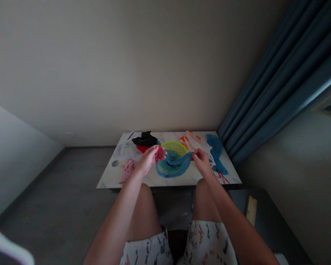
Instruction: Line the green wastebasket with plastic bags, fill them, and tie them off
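A thin, see-through blue plastic bag (173, 170) hangs in a slack curve between my two hands, with its mouth facing up. My left hand (151, 156) is at its left end, with a red drawstring (158, 151) looped over the fingers, which are partly spread. My right hand (200, 158) pinches the gathered right end of the bag, where a little red shows at the fingertips. Just behind the bag stands a yellow-green mesh basket (176, 147), its lower part hidden by the bag.
On the white marbled table (110, 178) lie a black bag (145, 139), a pink cloth-like piece (128, 168), a white-and-orange bag (197, 140), a blue sheet (216, 151) and red strings (222, 177). A dark curtain (264, 88) hangs at the right.
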The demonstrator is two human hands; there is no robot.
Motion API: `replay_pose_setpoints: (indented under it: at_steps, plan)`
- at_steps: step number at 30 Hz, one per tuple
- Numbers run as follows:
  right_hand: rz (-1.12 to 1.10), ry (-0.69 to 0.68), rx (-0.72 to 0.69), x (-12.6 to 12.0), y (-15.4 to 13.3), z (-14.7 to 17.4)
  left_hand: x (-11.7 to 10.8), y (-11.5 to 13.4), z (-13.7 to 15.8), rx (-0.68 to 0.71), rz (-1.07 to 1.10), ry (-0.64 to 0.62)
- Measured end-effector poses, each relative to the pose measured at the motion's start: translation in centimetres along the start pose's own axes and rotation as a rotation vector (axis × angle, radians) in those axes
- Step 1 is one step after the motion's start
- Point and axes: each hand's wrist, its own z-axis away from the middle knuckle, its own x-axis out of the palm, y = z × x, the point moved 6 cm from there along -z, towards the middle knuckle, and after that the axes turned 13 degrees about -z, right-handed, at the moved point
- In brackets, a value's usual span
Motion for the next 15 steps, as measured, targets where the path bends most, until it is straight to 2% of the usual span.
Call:
replay_pose_setpoints:
  at_steps: [3,5,7,11,15]
  plan:
    - [-0.139,-0.106,0.078,2.5,-0.6,-0.3,4.8,0.7,-0.7,0.202,-0.362,-0.104]
    - [-0.115,-0.157,0.054,3.6,-1.3,-0.3,7.1,0.4,-1.4,0.328,-0.585,-0.089]
    - [-0.076,-0.211,0.014,4.3,-2.1,-0.2,8.6,-0.5,-2.2,0.391,-0.733,-0.087]
    - [-0.067,-0.274,0.002,4.6,-3.3,-0.3,9.7,-2.2,-3.4,0.418,-0.833,-0.122]
    - [-0.159,-0.136,0.060,2.7,-4.2,-1.2,9.6,-4.0,-3.7,0.391,-0.852,-0.129]
